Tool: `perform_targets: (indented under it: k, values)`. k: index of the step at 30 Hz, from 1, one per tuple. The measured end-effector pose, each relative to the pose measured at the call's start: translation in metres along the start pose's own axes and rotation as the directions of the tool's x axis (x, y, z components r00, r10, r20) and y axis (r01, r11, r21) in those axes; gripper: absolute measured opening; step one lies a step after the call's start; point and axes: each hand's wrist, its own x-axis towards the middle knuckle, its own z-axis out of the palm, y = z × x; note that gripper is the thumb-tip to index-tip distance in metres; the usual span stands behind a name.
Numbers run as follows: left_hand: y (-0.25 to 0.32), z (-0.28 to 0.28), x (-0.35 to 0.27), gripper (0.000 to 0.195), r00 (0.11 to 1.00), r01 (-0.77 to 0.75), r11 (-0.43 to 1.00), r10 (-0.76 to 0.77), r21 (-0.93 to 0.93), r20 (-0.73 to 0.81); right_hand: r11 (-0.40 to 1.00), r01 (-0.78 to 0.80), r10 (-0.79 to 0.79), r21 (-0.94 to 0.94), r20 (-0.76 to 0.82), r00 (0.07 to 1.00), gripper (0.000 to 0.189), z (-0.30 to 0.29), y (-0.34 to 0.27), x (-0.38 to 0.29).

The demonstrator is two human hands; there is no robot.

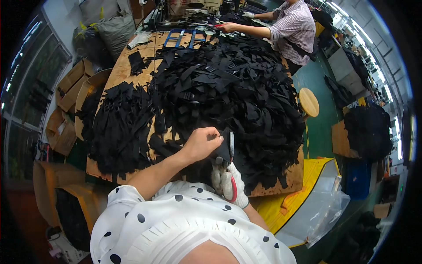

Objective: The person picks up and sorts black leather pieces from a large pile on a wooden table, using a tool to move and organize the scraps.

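Observation:
My bare left hand (200,145) pinches the edge of a small black fabric piece (224,145) between thumb and fingertips. In a white knitted glove, my right hand (238,180) grips red-handled scissors (231,145), their blades pointing away from me along the right side of the piece. Part of the scissors is hidden by the glove. Beyond both hands spreads a large heap of black webbing straps (227,89), some with plastic buckles. A smaller heap of black strips (122,128) lies to the left on the wooden table (293,180).
Across the table a person (293,33) holds a red-handled tool. A blue frame (179,39) lies at the far side. Cardboard boxes (61,130) stand left. On the right are a round wooden stool (309,102) and a yellow-edged bin (306,198) with clear plastic.

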Motion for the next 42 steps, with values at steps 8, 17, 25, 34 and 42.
perform_targets:
  k: [8,17,25,34,42]
  values:
    - [-0.004,0.001,-0.001,0.02,1.0,0.021,1.0,-0.021,0.004,0.023,0.976,0.116,-0.118,-0.183,-0.001,0.993,0.044,-0.003,-0.011,0.003]
    - [-0.011,0.001,0.001,0.017,0.998,0.048,0.997,-0.045,-0.056,0.051,0.985,-0.079,0.068,0.155,0.078,0.995,0.042,0.0,-0.016,-0.001]
    - [-0.01,0.008,-0.002,0.016,0.989,0.105,0.991,-0.096,-0.083,0.109,0.999,0.006,-0.006,0.052,0.003,1.0,0.041,-0.001,-0.013,0.002]
    - [-0.016,0.006,0.0,0.017,0.991,0.082,0.994,-0.075,-0.068,0.107,0.996,0.074,-0.077,0.043,0.066,0.995,0.049,-0.002,-0.022,0.002]
    - [-0.013,0.009,-0.001,0.018,0.989,0.1,0.991,-0.091,-0.083,0.115,0.978,0.203,-0.202,-0.043,0.043,0.979,0.049,-0.002,-0.03,0.003]
